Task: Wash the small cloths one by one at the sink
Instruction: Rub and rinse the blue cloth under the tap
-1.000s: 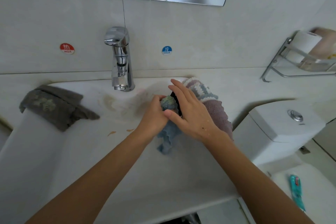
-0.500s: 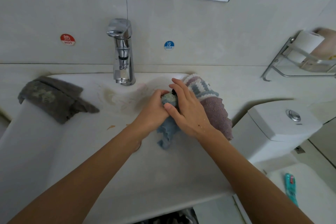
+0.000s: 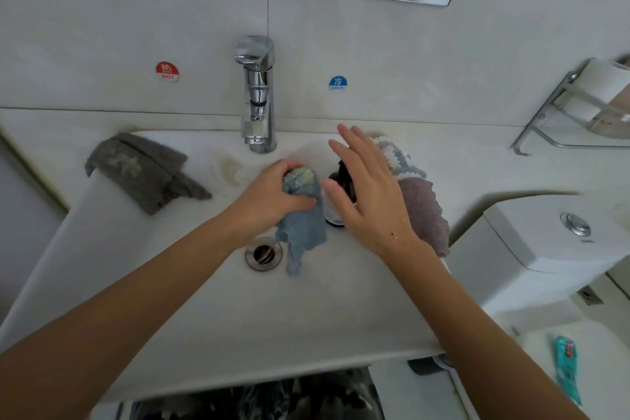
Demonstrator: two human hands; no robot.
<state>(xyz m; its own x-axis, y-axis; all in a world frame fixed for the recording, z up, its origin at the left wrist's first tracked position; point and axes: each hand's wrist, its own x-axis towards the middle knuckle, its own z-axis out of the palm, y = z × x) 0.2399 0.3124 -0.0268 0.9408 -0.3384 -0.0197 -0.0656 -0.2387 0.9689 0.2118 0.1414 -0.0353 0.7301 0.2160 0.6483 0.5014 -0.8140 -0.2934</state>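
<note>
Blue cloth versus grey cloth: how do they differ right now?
The blue cloth is gripped by the left hand and hangs over the basin near the drain; the grey cloth lies untouched on the sink rim, left of the tap. Blue is bunched at the top; grey lies folded. Both look like small fluffy cloths.

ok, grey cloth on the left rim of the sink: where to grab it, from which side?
Judging by its pose, take the grey cloth at the tapered corner pointing right toward the basin, coming from above on the sink side. That corner lies flat and free on the rim, apart from the faucet, so fingers could pinch it and peel the folded bulk off. The wall-side edge looks thicker.
</note>
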